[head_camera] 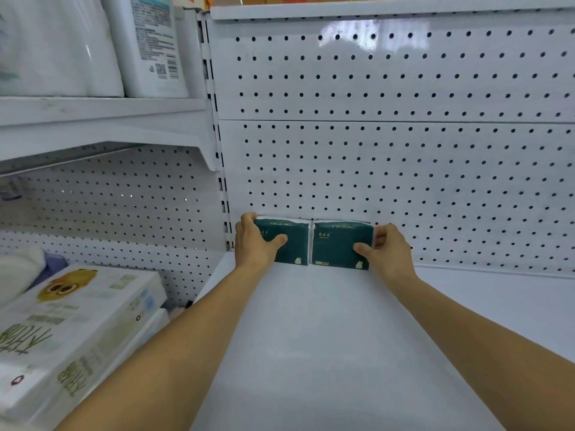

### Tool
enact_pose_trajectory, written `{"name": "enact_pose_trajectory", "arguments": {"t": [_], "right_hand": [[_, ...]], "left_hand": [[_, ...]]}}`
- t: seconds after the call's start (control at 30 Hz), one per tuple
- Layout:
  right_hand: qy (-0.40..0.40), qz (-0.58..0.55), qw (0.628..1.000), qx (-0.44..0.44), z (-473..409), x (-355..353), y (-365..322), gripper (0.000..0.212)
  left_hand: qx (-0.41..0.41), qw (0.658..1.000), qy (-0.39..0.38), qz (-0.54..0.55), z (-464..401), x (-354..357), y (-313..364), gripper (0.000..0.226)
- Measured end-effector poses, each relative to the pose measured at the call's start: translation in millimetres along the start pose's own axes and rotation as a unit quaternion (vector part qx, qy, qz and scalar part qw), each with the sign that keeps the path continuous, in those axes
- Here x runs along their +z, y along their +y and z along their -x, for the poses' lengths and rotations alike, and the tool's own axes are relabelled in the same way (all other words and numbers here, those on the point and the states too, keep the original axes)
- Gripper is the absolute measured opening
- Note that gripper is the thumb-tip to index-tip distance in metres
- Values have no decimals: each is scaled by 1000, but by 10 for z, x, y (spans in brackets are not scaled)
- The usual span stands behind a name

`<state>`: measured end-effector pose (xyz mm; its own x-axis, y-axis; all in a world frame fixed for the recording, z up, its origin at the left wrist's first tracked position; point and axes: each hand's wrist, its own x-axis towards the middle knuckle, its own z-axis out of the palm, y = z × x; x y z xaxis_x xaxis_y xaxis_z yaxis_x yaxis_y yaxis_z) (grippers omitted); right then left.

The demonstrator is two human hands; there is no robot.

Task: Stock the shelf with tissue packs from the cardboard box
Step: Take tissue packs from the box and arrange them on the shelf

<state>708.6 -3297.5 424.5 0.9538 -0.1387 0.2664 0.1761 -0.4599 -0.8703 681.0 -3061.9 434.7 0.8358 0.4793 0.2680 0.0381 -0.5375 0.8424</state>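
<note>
Packs [311, 244] on shelf [326, 337], hand-held

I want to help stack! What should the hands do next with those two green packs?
Probably let go. Both tissue packs already stand side by side on the shelf against the back panel, left hand and right hand gripping their outer ends.

Two tissue packs [281, 241] [339, 244] side by side (touching) on shelf [311, 337], against pegboard [373, 166].
</note>
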Motion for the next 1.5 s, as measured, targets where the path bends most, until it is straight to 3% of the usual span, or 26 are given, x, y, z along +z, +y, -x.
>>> {"name": "enact_pose_trajectory", "arguments": {"t": [0.1,0.2,0.3,0.4,0.47,0.6,0.73,0.97,1.17,1.3,1.5], "right_hand": [[10,28,1000,4,48,5,1,50],[75,88,993,-35,157,-30,-24,64],[97,152,972,-150,316,-96,-36,65],[68,237,923,-296,472,-132,-59,61],[35,265,900,-345,617,-129,-136,58],[0,284,875,-393,1020,-130,-301,45],[-21,299,863,-407,1565,-188,-447,50],[-55,241,876,-413,2967,-195,-640,46],[-99,189,871,-442,4178,99,-562,38],[-230,199,864,-400,4795,466,-225,37],[-445,277,822,-223,5183,917,303,46]], "left_hand": [[0,1000,-7,-12,20,-44,-17,82],[21,995,-18,-97,117,-143,-6,87],[74,976,-8,-207,320,-282,-2,92],[156,959,31,-234,600,-433,32,84],[209,941,58,-261,831,-536,75,79],[257,919,92,-285,1306,-794,105,63],[273,900,100,-325,1828,-1160,-19,58],[269,896,51,-350,2932,-1953,-672,56],[185,917,23,-354,3800,-2618,-1286,50],[77,926,-37,-367,4237,-2818,-1830,59],[-107,938,-116,-309,4642,-2870,-2696,44]]}}
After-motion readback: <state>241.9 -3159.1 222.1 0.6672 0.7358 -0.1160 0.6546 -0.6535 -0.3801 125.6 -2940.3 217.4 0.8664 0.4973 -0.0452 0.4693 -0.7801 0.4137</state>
